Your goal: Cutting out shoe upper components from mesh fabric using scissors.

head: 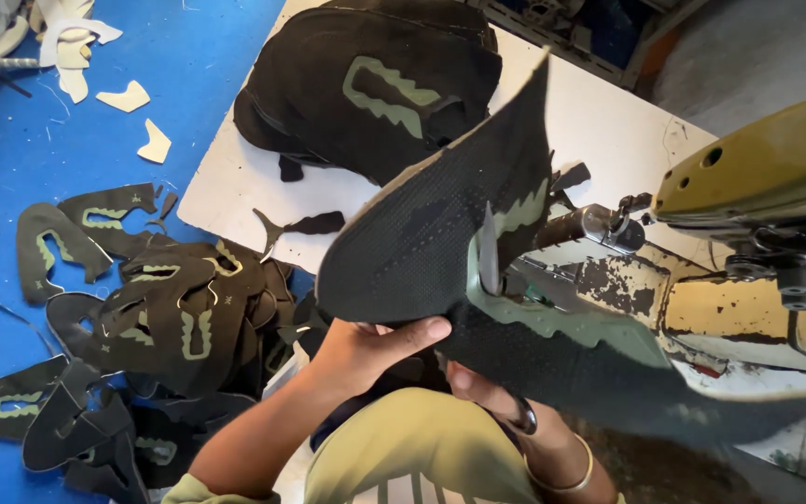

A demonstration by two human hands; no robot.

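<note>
My left hand grips the near edge of a black mesh shoe upper piece with a pale green trim, held up close to the camera. Under that piece, my right hand is mostly hidden; a dark ring of small scissors loops by its fingers and a gold bangle circles the wrist. The piece lies against the olive sewing machine, near its metal post.
A stack of black uppers with green cutouts lies on the white table. Several more cut uppers are heaped on the blue floor at left, with pale scraps beyond.
</note>
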